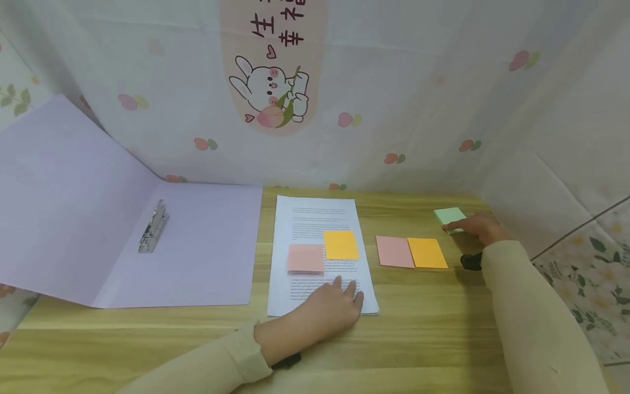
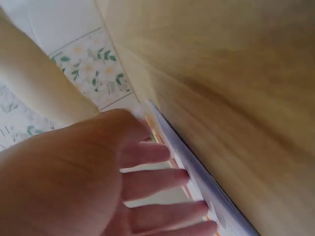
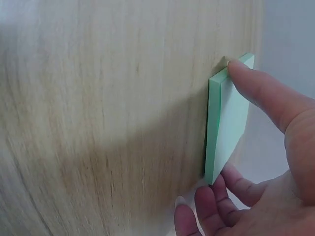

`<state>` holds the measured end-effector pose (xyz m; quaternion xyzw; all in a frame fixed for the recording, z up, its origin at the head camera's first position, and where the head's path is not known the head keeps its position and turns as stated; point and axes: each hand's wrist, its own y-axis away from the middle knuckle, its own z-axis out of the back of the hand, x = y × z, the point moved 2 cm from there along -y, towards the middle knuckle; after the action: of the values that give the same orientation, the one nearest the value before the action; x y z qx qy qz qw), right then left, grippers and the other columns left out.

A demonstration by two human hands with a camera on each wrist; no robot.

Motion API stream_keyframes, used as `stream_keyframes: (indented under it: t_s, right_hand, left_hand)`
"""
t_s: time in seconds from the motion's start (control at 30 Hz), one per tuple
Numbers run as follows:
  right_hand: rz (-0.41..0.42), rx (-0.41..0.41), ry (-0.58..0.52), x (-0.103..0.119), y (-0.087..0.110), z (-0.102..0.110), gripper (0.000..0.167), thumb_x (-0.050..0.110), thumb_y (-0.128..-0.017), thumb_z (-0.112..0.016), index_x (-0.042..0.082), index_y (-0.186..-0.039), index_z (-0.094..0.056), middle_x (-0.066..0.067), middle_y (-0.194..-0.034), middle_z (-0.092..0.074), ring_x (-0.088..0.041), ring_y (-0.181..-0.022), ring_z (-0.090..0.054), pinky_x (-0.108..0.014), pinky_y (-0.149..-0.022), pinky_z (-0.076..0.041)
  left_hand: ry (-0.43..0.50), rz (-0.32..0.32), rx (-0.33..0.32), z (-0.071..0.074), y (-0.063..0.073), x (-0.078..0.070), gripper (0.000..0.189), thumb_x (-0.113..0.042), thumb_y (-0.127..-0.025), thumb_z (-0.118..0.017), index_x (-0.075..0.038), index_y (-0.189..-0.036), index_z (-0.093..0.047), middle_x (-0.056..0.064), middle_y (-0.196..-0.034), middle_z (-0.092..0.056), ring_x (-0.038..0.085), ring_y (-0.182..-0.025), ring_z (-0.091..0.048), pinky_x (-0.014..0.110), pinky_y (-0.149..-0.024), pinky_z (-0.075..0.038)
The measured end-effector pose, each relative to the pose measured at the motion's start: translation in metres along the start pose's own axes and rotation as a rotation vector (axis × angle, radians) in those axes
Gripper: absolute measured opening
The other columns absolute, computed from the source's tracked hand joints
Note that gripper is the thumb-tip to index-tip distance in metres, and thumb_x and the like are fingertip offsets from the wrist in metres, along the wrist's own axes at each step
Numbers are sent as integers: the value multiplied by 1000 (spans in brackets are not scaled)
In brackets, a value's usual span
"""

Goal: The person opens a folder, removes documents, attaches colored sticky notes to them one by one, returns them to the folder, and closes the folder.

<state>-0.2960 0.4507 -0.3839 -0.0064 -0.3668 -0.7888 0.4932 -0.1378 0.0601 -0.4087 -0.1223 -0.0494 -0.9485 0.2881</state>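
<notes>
So the green sticky-note pad (image 1: 449, 214) is lying on the wood-grain table (image 1: 418, 339), off to the right of the printed sheets (image 1: 315, 210) and a bit toward the back. The right hand (image 1: 479, 226) has it pinched by its edges: in the right wrist view the thumb (image 3: 256, 81) is on one edge and the fingers (image 3: 209, 204) are curled up against the opposite one.

Between that pad and the printed sheets, just right of the sheets, there's a pink sticky pad (image 1: 395, 251) and an orange sticky pad (image 1: 427, 253) sitting side by side. On the sheets themselves you've got a pink sticky note (image 1: 305, 258) and, right next to it, an orange sticky note (image 1: 341, 244).

The left hand (image 1: 334, 309) is over the lower right part of the sheets, fingers loose and spread, not gripping anything.

Left of the sheets is a lilac folder (image 1: 211, 246), lying open, with a metal clip (image 1: 154, 227) inside. Behind the sheets hangs a white cloth (image 1: 418, 82) with a cartoon rabbit (image 1: 270, 90) hugging a tulip.
</notes>
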Motion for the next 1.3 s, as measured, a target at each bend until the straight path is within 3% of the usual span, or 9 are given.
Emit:
stream_keyframes:
  t_s: [0.1,0.2,0.27,0.33,0.5,0.63,0.9,1.13,1.3]
  right_hand:
    - [3,-39,46,0,0,0,119,54,-89,-68,-20,-152,0,-42,-160,-1,-56,-146,-19,-62,-120,-29]
    - [-6,-70,67,0,0,-1,118,53,-88,-69,-21,-152,-1,-43,-159,-5,-56,-145,-22,-61,-120,-30]
    - [-10,-82,89,-1,1,-1,119,54,-88,-68,-22,-151,-2,-44,-159,-6,-56,-144,-23,-61,-120,-31]
    - [-10,-87,90,-1,1,-1,119,54,-89,-68,-22,-151,-1,-44,-158,-6,-56,-144,-23,-61,-120,-30]
    - [6,-109,82,0,-1,-2,117,51,-90,-67,-24,-149,-1,-47,-156,-10,-55,-141,-28,-61,-119,-31]
    - [13,-133,82,-1,-3,-3,114,48,-91,-68,-26,-148,-3,-48,-154,-14,-55,-139,-31,-61,-118,-33]
    - [40,-112,30,-4,-6,-3,119,47,-90,-70,-24,-148,5,-44,-159,3,-60,-146,-11,-64,-121,-23]
    - [38,-150,-61,-9,-4,-9,113,41,-90,-70,-25,-150,0,-46,-158,-5,-55,-144,-22,-61,-121,-28]
    - [79,-191,-112,-8,-3,-14,111,41,-86,-75,-27,-148,-12,-43,-152,-22,-44,-121,-40,-57,-113,-39]
  left_hand:
    - [-54,-39,-80,1,-1,-2,31,-19,-104,-52,-15,-129,-69,0,-118,-76,13,-96,-75,25,-77,-62]
    - [-66,-41,-175,2,0,-1,19,-16,-100,-58,-11,-107,-75,-4,-87,-75,5,-68,-68,22,-58,-58]
    - [-41,-30,-205,3,0,0,12,-14,-96,-62,-12,-94,-74,-6,-73,-70,4,-58,-60,22,-47,-51]
    - [-1,-16,-214,5,1,1,11,-12,-94,-65,-13,-85,-71,-6,-68,-67,4,-54,-57,22,-45,-48]
    - [111,42,-204,6,1,7,13,-9,-89,-70,-16,-78,-70,-6,-66,-69,5,-51,-52,23,-45,-44]
    - [242,124,-214,5,2,12,16,-6,-86,-71,-17,-74,-70,-7,-60,-65,6,-48,-43,23,-43,-37]
    - [550,287,-322,1,6,23,20,-10,-91,-68,-15,-73,-75,-9,-51,-54,4,-50,-29,17,-47,-24]
    - [791,407,-405,-2,15,32,11,-9,-89,-73,-14,-85,-82,-9,-72,-75,-1,-57,-47,12,-57,-39]
    - [908,503,-462,-2,25,40,7,-13,-89,-76,-13,-89,-83,-5,-81,-79,0,-69,-67,13,-65,-52]
